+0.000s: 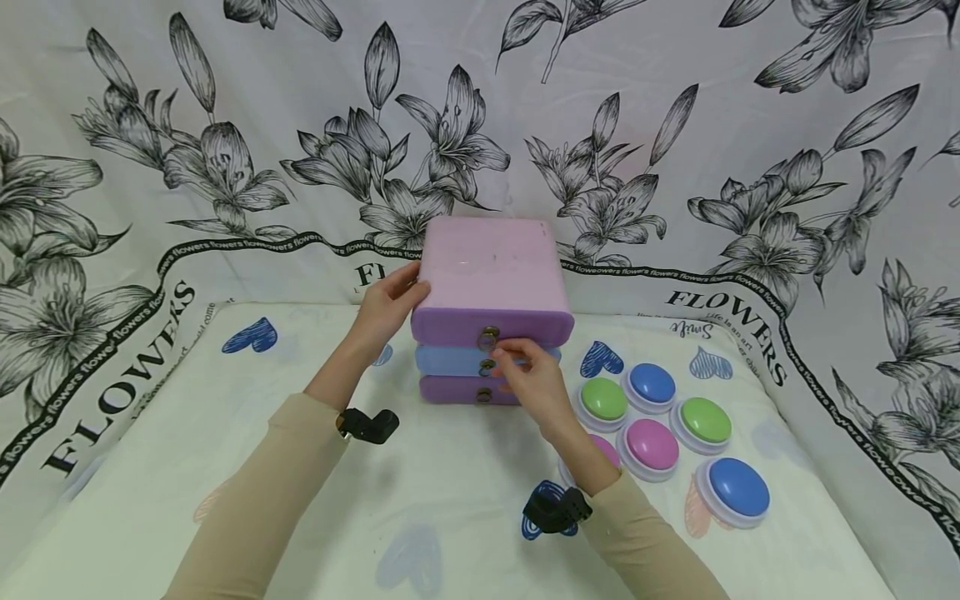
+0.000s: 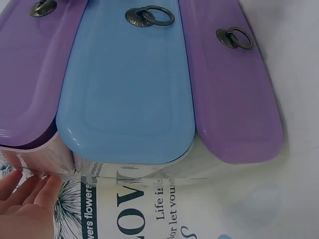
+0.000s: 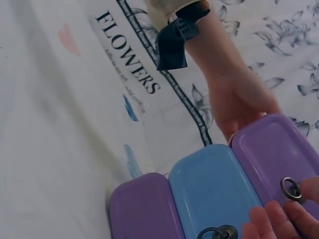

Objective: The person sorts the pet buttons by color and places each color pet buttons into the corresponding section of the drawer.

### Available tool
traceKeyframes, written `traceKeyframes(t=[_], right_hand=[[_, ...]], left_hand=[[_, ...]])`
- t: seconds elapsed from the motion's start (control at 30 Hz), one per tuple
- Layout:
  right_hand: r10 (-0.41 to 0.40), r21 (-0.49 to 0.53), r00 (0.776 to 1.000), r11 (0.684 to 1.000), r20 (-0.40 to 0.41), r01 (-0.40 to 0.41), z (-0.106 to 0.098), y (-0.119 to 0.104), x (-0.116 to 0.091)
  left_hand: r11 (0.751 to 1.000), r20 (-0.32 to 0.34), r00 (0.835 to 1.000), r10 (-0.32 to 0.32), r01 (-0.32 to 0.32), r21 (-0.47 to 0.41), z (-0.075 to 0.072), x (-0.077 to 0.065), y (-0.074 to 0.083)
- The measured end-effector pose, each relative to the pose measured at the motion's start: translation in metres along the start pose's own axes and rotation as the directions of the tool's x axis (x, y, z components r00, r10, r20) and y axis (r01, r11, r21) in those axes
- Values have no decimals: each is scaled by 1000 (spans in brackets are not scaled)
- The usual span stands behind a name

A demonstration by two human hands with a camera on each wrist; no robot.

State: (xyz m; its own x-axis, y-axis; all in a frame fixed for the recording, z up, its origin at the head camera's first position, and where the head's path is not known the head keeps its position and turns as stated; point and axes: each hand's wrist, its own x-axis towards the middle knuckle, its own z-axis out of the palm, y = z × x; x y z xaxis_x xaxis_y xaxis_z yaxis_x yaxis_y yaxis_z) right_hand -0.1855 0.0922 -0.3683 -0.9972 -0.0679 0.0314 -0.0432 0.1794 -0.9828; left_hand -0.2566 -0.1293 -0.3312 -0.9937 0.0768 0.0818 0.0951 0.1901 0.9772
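The left sleeve (image 1: 251, 500), toward seven o'clock in the head view, is long, plain and beige; the right sleeve (image 1: 648, 546), toward five o'clock, matches it. The left wrist camera (image 1: 371, 426) has an angular black housing with tiny dots and a dark strap (image 3: 194, 10); the right wrist camera (image 1: 553, 510) is black too.

The upright pink-topped cabinet (image 1: 491, 265) bears three rounded drawer fronts (image 2: 127, 89) with metal ring pulls (image 1: 487, 337): a purple upper front (image 1: 446, 327) at the cabinet's top, a dark gap behind its left end, a blue middle front (image 1: 446, 360), and a purple lower front (image 1: 446, 389) at the cabinet's base.
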Motion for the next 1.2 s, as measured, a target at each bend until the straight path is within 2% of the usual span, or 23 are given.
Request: traceKeyframes(t=[0.17,0.33,0.53,0.73,1.0,1.2], right_hand=[[11,32,999,999,39,-12,5,-3,1],[63,48,996,997,57,-66,10,-7,4],[100,77,993,992,69,-105,13,-8,6],[90,86,994,992,68,-96,14,-7,6],[57,90,997,994,57,-62,13,-6,4],[59,70,995,995,78,-64,12,-7,0]], left_hand=[[1000,10,1000,-12,12,-1,0,1,0],[1000,22,999,-26,26,-15,-1,1,2],[999,60,998,-11,13,-31,0,-8,17],[999,67,998,-19,22,-31,0,-14,24],[999,63,998,-14,16,-43,-1,-14,24],[999,57,998,-15,17,-41,-1,-13,23]])
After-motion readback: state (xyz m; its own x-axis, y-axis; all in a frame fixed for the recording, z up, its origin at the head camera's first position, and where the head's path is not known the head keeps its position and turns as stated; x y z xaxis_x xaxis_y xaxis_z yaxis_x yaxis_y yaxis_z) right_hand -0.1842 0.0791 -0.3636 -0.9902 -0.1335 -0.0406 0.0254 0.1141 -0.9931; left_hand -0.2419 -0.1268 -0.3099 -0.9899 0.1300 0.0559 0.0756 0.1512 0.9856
